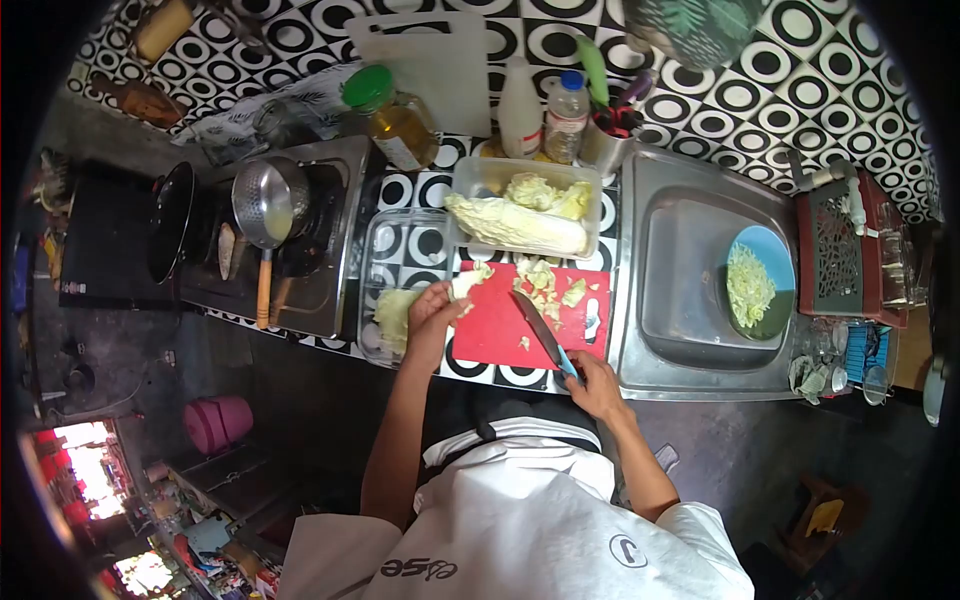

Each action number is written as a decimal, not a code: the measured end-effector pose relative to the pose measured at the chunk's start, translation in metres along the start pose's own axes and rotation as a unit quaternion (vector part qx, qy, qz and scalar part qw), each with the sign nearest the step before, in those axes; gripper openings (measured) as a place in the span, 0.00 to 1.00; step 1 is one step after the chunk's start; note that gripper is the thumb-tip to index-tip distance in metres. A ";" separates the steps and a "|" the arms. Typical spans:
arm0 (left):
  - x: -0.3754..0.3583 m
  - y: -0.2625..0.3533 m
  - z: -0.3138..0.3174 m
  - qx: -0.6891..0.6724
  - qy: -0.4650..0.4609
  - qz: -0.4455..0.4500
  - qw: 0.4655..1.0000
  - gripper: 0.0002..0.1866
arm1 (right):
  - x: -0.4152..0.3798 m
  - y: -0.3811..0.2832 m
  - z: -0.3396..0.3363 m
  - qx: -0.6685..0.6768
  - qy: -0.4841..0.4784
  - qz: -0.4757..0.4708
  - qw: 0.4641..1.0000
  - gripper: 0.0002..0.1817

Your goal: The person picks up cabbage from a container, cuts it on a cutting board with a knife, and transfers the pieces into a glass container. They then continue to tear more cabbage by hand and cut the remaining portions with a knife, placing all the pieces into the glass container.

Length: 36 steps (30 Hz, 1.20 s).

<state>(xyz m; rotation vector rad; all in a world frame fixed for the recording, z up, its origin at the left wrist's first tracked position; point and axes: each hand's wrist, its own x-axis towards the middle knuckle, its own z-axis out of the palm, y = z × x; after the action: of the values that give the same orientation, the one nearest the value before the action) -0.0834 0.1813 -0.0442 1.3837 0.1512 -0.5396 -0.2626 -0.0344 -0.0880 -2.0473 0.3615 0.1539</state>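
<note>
My left hand is closed on a piece of napa cabbage at the left edge of the red cutting board. In my right hand is a knife with a light blue handle, its blade slanting over the board. Loose cabbage pieces lie near the board's top, with a few scraps lower down. Behind the board, a clear plastic container holds a large cabbage section and leaves. Under my left wrist sits another clear container with pale cabbage in it.
A metal sink on the right holds a blue bowl of shredded cabbage. On the left is a stove with a wooden-handled strainer ladle. A green-lidded jar and bottles stand along the wall.
</note>
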 end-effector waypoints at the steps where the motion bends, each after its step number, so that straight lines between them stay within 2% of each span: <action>1: 0.008 0.004 -0.012 -0.008 0.004 0.014 1.000 0.17 | 0.002 -0.003 0.004 -0.020 -0.001 -0.013 1.000 0.18; 3: 0.023 0.016 -0.034 0.092 0.027 0.032 0.995 0.20 | 0.006 -0.007 0.012 -0.062 -0.003 -0.039 0.997 0.19; 5: 0.045 0.026 -0.057 0.344 0.029 0.100 0.933 0.17 | 0.010 -0.014 0.017 -0.070 -0.023 -0.024 0.997 0.18; 7: 0.069 0.029 -0.074 0.336 -0.023 0.122 0.934 0.16 | 0.012 -0.027 0.019 -0.101 0.000 0.028 0.994 0.18; 9: 0.089 0.033 -0.086 0.406 -0.029 0.185 0.894 0.17 | 0.015 -0.032 0.023 -0.113 0.018 0.031 0.993 0.19; 11: 0.103 0.034 -0.097 0.459 -0.046 0.194 0.866 0.18 | 0.018 -0.040 0.027 -0.200 0.055 0.021 0.978 0.20; 12: 0.111 0.028 -0.104 0.459 -0.049 0.214 0.861 0.19 | 0.020 -0.045 0.028 -0.203 0.061 0.022 0.977 0.20; 15: 0.126 0.015 -0.117 0.461 -0.053 0.172 0.869 0.22 | 0.026 -0.059 0.030 -0.267 0.045 0.120 0.955 0.20; 17: 0.128 0.008 -0.122 0.478 -0.059 0.196 0.854 0.24 | 0.034 -0.066 0.034 -0.260 0.055 0.149 0.953 0.19; 20: 0.127 0.003 -0.123 0.464 -0.032 0.245 0.850 0.25 | 0.047 -0.070 0.039 -0.222 0.150 0.154 0.951 0.17; 21: 0.124 0.001 -0.121 0.455 -0.023 0.276 0.846 0.26 | 0.051 -0.069 0.042 -0.221 0.201 0.124 0.946 0.18; 22: 0.118 0.006 -0.118 0.480 -0.024 0.253 0.840 0.26 | 0.057 -0.065 0.044 -0.214 0.232 0.099 0.944 0.21; 23: 0.111 0.007 -0.113 0.477 -0.006 0.278 0.834 0.24 | 0.062 -0.062 0.046 -0.209 0.263 0.074 0.939 0.23; 25: 0.100 0.013 -0.109 0.517 -0.002 0.344 0.784 0.22 | 0.076 -0.058 0.050 -0.158 0.267 0.117 0.943 0.28; 27: 0.085 0.015 -0.097 0.488 0.002 0.340 0.804 0.19 | 0.086 -0.064 0.051 -0.162 0.252 0.146 0.943 0.34; 29: 0.069 0.016 -0.083 0.454 -0.036 0.362 0.814 0.18 | 0.094 -0.066 0.053 -0.171 0.232 0.179 0.941 0.37; 31: 0.053 0.014 -0.066 0.443 -0.058 0.349 0.824 0.17 | 0.098 -0.068 0.049 -0.154 0.227 0.194 0.942 0.38; 33: 0.046 0.008 -0.052 0.417 -0.121 0.327 0.840 0.16 | 0.100 -0.069 0.046 -0.135 0.216 0.207 0.944 0.38; 34: 0.045 0.002 -0.045 0.417 -0.118 0.325 0.841 0.16 | 0.100 -0.068 0.045 -0.149 0.246 0.213 0.934 0.38; 35: 0.047 -0.007 -0.036 0.403 -0.157 0.307 0.848 0.16 | 0.100 -0.066 0.043 -0.163 0.276 0.217 0.922 0.38; 36: 0.048 -0.015 -0.026 0.387 -0.197 0.289 0.853 0.17 | 0.100 -0.063 0.041 -0.169 0.281 0.182 0.927 0.36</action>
<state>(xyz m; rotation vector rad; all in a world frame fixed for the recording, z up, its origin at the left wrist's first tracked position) -0.0430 0.1920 -0.0829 1.9458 -0.8900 -0.3621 -0.1461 0.0105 -0.0808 -2.3234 1.1416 -0.1674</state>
